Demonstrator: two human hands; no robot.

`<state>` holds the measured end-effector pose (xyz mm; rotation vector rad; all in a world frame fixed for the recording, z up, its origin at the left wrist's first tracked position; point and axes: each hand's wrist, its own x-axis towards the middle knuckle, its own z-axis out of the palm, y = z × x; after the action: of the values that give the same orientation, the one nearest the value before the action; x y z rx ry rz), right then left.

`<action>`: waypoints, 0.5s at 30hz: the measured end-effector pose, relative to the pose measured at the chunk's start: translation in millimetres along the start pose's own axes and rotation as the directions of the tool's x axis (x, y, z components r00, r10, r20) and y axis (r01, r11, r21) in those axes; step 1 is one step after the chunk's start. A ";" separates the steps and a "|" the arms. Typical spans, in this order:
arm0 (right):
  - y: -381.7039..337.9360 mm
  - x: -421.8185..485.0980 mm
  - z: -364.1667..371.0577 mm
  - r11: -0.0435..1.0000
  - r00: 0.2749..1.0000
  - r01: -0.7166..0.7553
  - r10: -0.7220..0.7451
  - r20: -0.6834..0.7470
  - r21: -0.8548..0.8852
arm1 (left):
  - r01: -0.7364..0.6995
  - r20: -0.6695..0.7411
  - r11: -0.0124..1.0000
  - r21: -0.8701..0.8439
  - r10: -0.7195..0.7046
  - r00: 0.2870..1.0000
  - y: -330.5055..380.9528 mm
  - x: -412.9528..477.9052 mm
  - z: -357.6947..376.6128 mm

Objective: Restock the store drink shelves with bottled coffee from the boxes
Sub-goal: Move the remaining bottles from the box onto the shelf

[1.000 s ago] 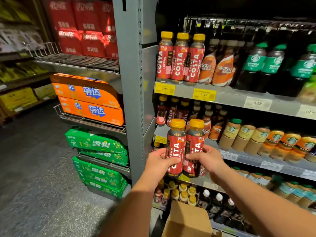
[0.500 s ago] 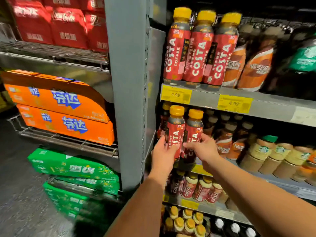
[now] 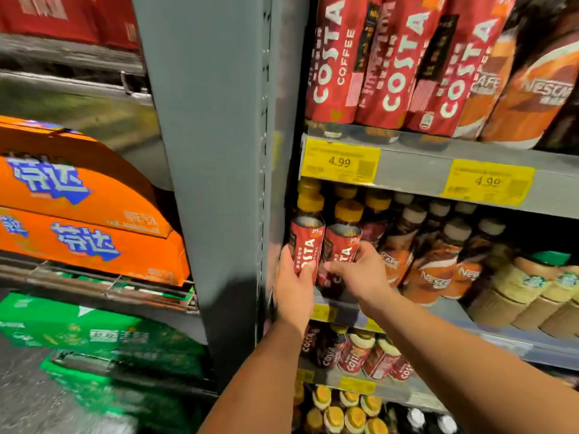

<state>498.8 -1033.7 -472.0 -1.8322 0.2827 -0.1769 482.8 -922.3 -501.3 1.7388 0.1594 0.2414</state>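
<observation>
Two red-labelled Costa coffee bottles with yellow caps stand side by side at the left end of the second shelf [image 3: 341, 303]. My left hand [image 3: 293, 286] grips the left Costa bottle [image 3: 305, 242] around its lower half. My right hand [image 3: 360, 270] holds the right Costa bottle [image 3: 341, 245], fingers curled round its label. Both bottles are upright at the shelf's front edge, in front of more yellow-capped bottles [image 3: 377, 214]. The boxes are out of view.
A grey steel upright [image 3: 219, 183] borders the shelf on the left. Large Costa bottles [image 3: 388, 64] fill the shelf above; Nescafe bottles [image 3: 435, 264] and Starbucks bottles [image 3: 532, 292] stand to the right. Orange cartons [image 3: 81, 214] and green cartons [image 3: 94, 336] sit on wire racks left.
Both hands have carried the two bottles up and forward into the second shelf's left end. The camera has moved closer to the shelves, and the cardboard box has left the view.
</observation>
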 end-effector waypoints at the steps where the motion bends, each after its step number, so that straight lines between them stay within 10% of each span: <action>1: 0.0 0.4 0.5 1.000 1.000 -0.005 0.005 -0.019 -0.020 | -0.006 -0.011 1.000 0.030 0.006 1.000 -1.6 -0.6 0.4; 10: 8.0 -27.7 3.6 0.991 0.995 0.087 -0.081 -0.064 0.097 | -0.011 -0.106 0.974 0.226 0.036 0.994 -5.4 -10.5 4.3; 15: 1.3 -36.0 -7.5 0.989 0.992 -0.049 0.031 -0.120 -0.142 | 0.138 -0.109 0.935 0.327 -0.107 0.988 8.4 -21.2 8.3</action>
<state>462.1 -1030.7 -470.3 -1.9618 0.4238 -0.2417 464.1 -936.8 -496.0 2.0477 0.3927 0.2093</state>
